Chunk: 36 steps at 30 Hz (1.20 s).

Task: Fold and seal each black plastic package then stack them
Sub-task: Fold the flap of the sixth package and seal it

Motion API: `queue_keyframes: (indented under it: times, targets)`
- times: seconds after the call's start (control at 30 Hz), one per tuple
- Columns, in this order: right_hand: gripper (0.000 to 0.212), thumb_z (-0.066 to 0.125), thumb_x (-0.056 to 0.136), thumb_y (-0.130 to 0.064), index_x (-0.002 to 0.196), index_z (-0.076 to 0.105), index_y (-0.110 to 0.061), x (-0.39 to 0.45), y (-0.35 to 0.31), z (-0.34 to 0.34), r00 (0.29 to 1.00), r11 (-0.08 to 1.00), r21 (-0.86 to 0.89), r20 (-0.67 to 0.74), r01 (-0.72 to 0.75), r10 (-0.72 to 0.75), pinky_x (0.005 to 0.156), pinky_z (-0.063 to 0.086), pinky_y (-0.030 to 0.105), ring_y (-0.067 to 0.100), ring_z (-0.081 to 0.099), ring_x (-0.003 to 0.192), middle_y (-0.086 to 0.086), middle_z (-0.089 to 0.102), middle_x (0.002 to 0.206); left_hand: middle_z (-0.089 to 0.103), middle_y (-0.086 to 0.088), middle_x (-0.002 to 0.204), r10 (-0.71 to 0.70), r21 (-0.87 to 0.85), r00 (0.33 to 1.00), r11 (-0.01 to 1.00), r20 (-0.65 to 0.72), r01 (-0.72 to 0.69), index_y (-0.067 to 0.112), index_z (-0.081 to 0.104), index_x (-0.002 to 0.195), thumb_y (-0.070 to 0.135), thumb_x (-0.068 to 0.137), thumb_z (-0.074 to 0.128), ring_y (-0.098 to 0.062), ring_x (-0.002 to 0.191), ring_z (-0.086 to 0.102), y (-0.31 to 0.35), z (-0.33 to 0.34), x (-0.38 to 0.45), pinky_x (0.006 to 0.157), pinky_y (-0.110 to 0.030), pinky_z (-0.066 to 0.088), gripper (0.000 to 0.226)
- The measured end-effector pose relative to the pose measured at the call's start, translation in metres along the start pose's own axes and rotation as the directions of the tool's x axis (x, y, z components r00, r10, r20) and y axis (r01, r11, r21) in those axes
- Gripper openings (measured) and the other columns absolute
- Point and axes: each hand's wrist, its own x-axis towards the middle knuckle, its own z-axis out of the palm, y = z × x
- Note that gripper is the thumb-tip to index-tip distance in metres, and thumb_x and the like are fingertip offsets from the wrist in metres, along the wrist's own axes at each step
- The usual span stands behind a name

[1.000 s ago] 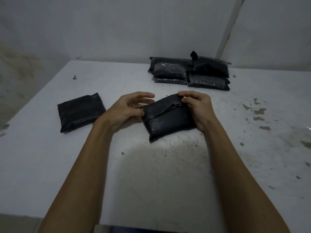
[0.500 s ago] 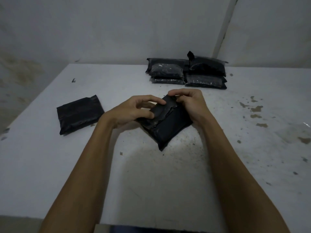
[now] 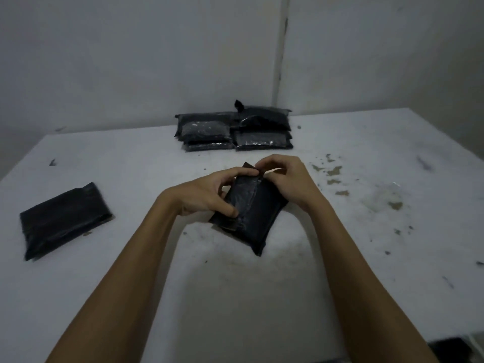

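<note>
A black plastic package lies tilted at the middle of the white table, its long side running away from me. My left hand presses on its left flap, thumb near the lower edge. My right hand pinches the far top corner, where a pale strip sticks out between the fingers. A folded black package lies flat at the left, apart from both hands. Several black packages sit piled in two low heaps at the back by the wall.
The wall runs close behind the back piles. Brown stains and specks mark the table's right side. The table's near edge lies below my forearms, with a dark object past its right corner.
The package has turned from lying crosswise to pointing away from me. My right hand moved up to its far corner and my left hand slid onto the flap. The camera tilted.
</note>
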Motion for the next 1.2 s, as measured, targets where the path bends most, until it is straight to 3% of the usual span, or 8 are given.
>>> queue_keyframes:
  times: [0.2, 0.33, 0.47, 0.53, 0.63, 0.77, 0.87, 1.2]
  targets:
    - [0.025, 0.064, 0.09, -0.002, 0.089, 0.075, -0.024, -0.033, 0.037, -0.079, 0.949, 0.986, -0.139, -0.312, -0.088, 0.041, 0.077, 0.049, 0.014, 0.003, 0.068, 0.087, -0.011, 0.073, 0.09, 0.047, -0.008, 0.147, 0.09, -0.059, 0.996, 0.994, -0.01, -0.091, 0.038, 0.047, 0.15, -0.015, 0.082, 0.071, -0.025, 0.121, 0.063, 0.02, 0.051, 0.06, 0.095, -0.042, 0.06, 0.09]
    - [0.018, 0.066, 0.086, -0.008, 0.098, 0.075, -0.019, -0.06, 0.06, -0.124, 0.852, 0.921, -0.308, -0.522, -0.239, 0.046, 0.09, 0.051, 0.032, 0.016, 0.062, 0.096, 0.001, 0.068, 0.102, 0.051, -0.015, 0.141, 0.082, -0.17, 0.996, 0.982, -0.027, -0.085, 0.03, 0.047, 0.151, -0.022, 0.082, 0.066, -0.025, 0.105, 0.068, 0.029, 0.086, 0.094, 0.083, -0.034, 0.06, 0.088]
    - [0.037, 0.063, 0.088, -0.019, 0.125, 0.066, -0.017, -0.076, 0.077, -0.151, 0.73, 0.794, -0.369, -0.67, -0.482, 0.132, 0.107, 0.034, 0.043, 0.03, 0.047, 0.125, 0.011, 0.054, 0.13, 0.058, -0.008, 0.131, 0.104, -0.16, 0.983, 0.979, -0.152, -0.129, 0.027, 0.045, 0.153, -0.019, 0.081, 0.071, -0.021, 0.105, 0.07, 0.038, 0.106, 0.121, 0.085, -0.034, 0.062, 0.089]
    - [0.044, 0.058, 0.089, -0.025, 0.13, 0.059, -0.011, -0.077, 0.085, -0.158, 0.702, 0.691, -0.4, -0.677, -0.602, 0.219, 0.106, 0.03, 0.045, 0.034, 0.04, 0.128, 0.014, 0.047, 0.136, 0.057, -0.004, 0.136, 0.122, -0.144, 0.969, 0.977, -0.214, -0.155, 0.028, 0.044, 0.154, -0.016, 0.081, 0.073, -0.016, 0.11, 0.068, 0.041, 0.112, 0.131, 0.089, -0.033, 0.061, 0.09]
    - [0.031, 0.053, 0.091, -0.027, 0.111, 0.065, -0.006, -0.077, 0.094, -0.162, 0.709, 0.621, -0.467, -0.672, -0.629, 0.214, 0.099, 0.032, 0.045, 0.036, 0.042, 0.119, 0.017, 0.051, 0.126, 0.06, 0.002, 0.129, 0.102, -0.227, 0.955, 0.959, -0.278, -0.169, 0.027, 0.045, 0.153, -0.018, 0.082, 0.07, -0.006, 0.1, 0.072, 0.041, 0.117, 0.138, 0.089, -0.033, 0.061, 0.088]
    - [0.031, 0.055, 0.095, -0.023, 0.12, 0.071, -0.012, -0.077, 0.094, -0.16, 0.706, 0.635, -0.478, -0.691, -0.607, 0.154, 0.099, 0.036, 0.045, 0.034, 0.047, 0.119, 0.015, 0.058, 0.125, 0.057, -0.003, 0.137, 0.079, -0.337, 0.948, 0.923, -0.309, -0.186, 0.032, 0.051, 0.149, -0.019, 0.083, 0.068, -0.021, 0.11, 0.071, 0.034, 0.116, 0.138, 0.097, -0.046, 0.059, 0.085]
    - [0.023, 0.055, 0.095, -0.02, 0.108, 0.074, -0.014, -0.076, 0.095, -0.161, 0.697, 0.649, -0.476, -0.706, -0.594, 0.12, 0.092, 0.038, 0.043, 0.032, 0.05, 0.112, 0.013, 0.06, 0.115, 0.052, -0.004, 0.143, 0.084, -0.402, 0.937, 0.888, -0.338, -0.224, 0.031, 0.052, 0.148, -0.021, 0.084, 0.066, -0.028, 0.122, 0.065, 0.029, 0.116, 0.136, 0.098, -0.049, 0.058, 0.083]
    - [0.019, 0.05, 0.104, -0.018, 0.096, 0.066, -0.014, -0.075, 0.097, -0.164, 0.687, 0.677, -0.483, -0.725, -0.555, 0.045, 0.081, 0.03, 0.038, 0.03, 0.054, 0.1, 0.008, 0.061, 0.099, 0.051, -0.006, 0.145, 0.113, -0.414, 0.927, 0.871, -0.357, -0.266, 0.034, 0.051, 0.149, -0.021, 0.083, 0.066, -0.03, 0.125, 0.063, 0.021, 0.115, 0.133, 0.101, -0.051, 0.056, 0.087]
